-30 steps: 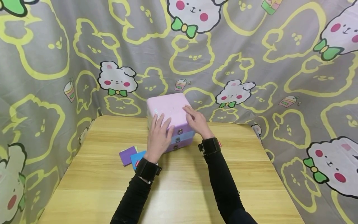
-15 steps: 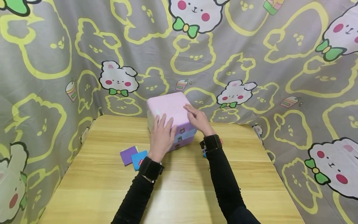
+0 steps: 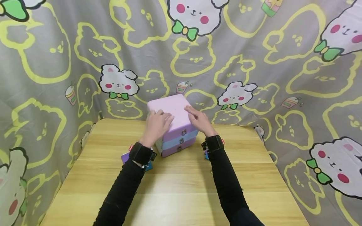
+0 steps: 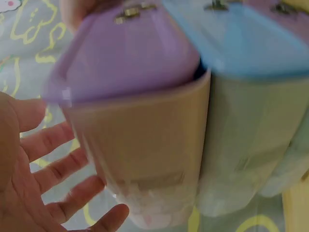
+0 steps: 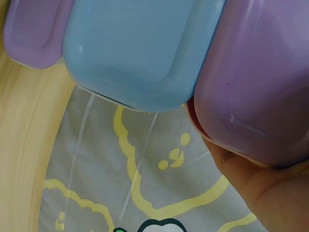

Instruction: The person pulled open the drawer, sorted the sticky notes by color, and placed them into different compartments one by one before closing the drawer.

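Observation:
A small three-drawer organizer (image 3: 177, 108) with a pink top stands at the back of the table. Its drawer fronts alternate, a purple top drawer (image 4: 130, 58), a blue middle drawer (image 5: 140, 53) and a purple bottom drawer (image 3: 169, 152), each with a small metal knob. My left hand (image 3: 156, 124) is at the top's left edge, its fingers spread and loosely bent beside the organizer's side in the left wrist view. My right hand (image 3: 200, 121) rests with relaxed fingers on the top's right edge; in the right wrist view most of it is hidden behind the top drawer.
Left of the organizer, a purple square card (image 3: 124, 157) and a blue square card (image 3: 148, 166) lie partly under my left wrist. Small blue and purple pieces (image 3: 206, 155) show beside my right wrist. A patterned curtain (image 3: 195, 69) hangs behind the wooden table (image 3: 181, 194).
My left hand has slid from the front of the pink top to its left edge, its forearm shifting left over the cards. My right hand stays on the right edge.

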`<state>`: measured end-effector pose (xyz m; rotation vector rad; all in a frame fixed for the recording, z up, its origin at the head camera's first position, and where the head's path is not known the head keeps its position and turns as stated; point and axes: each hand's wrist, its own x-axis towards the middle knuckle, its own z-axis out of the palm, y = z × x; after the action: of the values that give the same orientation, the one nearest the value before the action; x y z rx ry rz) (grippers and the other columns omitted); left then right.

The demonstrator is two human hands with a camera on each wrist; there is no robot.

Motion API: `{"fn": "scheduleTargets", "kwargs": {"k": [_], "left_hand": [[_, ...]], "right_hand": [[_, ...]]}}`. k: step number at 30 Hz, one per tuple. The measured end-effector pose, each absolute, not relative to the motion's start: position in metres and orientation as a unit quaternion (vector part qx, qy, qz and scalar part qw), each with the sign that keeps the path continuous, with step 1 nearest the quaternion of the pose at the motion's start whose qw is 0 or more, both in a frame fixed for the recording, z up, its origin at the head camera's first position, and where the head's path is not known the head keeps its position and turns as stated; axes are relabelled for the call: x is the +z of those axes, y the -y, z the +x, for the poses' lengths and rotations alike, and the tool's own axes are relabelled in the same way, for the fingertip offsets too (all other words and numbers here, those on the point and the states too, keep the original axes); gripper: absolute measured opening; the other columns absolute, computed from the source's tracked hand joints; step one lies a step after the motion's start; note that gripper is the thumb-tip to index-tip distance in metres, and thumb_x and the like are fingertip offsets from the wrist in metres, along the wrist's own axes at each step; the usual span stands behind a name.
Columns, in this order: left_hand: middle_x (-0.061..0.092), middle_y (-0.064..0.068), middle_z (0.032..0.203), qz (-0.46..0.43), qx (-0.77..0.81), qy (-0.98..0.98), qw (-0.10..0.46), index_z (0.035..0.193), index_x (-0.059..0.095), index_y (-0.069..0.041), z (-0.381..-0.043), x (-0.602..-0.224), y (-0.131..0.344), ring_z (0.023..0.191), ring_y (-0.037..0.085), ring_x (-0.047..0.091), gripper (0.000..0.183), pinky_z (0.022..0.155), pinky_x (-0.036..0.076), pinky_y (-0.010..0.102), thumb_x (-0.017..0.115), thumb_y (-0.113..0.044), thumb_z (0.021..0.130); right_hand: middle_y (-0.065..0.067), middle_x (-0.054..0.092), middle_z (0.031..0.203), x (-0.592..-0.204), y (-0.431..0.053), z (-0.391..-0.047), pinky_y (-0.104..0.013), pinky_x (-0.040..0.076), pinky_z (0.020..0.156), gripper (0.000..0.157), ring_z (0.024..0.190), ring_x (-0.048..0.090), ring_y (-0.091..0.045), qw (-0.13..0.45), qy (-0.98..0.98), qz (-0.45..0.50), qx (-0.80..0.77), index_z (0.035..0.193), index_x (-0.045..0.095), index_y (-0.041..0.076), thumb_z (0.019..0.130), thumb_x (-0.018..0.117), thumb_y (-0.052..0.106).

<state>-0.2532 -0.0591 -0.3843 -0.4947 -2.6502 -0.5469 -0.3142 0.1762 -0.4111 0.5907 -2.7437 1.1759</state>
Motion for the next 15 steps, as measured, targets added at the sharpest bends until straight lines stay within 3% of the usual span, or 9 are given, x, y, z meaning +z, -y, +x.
{"fn": "scheduleTargets", "kwargs": {"k": [3, 7, 10, 15], "left_hand": [[0.07, 0.016, 0.121, -0.183, -0.208, 0.946, 0.167, 0.126, 0.071, -0.012, -0.263, -0.38, 0.067, 0.105, 0.037, 0.059, 0.037, 0.086, 0.051, 0.046, 0.057, -0.037, 0.103], [0.066, 0.019, 0.122, -0.184, -0.199, 0.953, 0.134, 0.127, 0.069, -0.009, -0.276, -0.377, 0.076, 0.109, 0.039, 0.055, 0.04, 0.092, 0.048, 0.049, 0.065, -0.037, 0.098], [0.061, 0.02, 0.125, -0.182, -0.19, 0.958, 0.11, 0.129, 0.068, -0.01, -0.285, -0.374, 0.082, 0.116, 0.04, 0.05, 0.045, 0.097, 0.047, 0.053, 0.066, -0.04, 0.097], [0.048, 0.025, 0.148, -0.189, -0.206, 0.958, 0.059, 0.14, 0.061, -0.013, -0.299, -0.37, 0.088, 0.135, 0.046, 0.037, 0.058, 0.108, 0.038, 0.067, 0.064, -0.05, 0.095]], "right_hand": [[0.009, 0.043, 0.16, -0.411, -0.177, -0.315, -0.046, 0.034, 0.124, 0.043, 0.147, 0.046, -0.022, 0.047, 0.901, 0.194, 0.385, 0.147, 0.055, 0.029, 0.106, 0.045, 0.033], [0.01, 0.043, 0.16, -0.413, -0.175, -0.316, -0.044, 0.034, 0.124, 0.042, 0.147, 0.046, -0.02, 0.046, 0.903, 0.198, 0.38, 0.147, 0.054, 0.029, 0.106, 0.044, 0.033], [0.01, 0.043, 0.16, -0.413, -0.174, -0.317, -0.043, 0.034, 0.125, 0.043, 0.147, 0.046, -0.019, 0.047, 0.904, 0.199, 0.375, 0.147, 0.054, 0.029, 0.106, 0.043, 0.033], [0.012, 0.042, 0.16, -0.413, -0.178, -0.315, -0.043, 0.034, 0.125, 0.042, 0.147, 0.046, -0.019, 0.047, 0.907, 0.193, 0.372, 0.148, 0.053, 0.031, 0.107, 0.043, 0.033]]}}
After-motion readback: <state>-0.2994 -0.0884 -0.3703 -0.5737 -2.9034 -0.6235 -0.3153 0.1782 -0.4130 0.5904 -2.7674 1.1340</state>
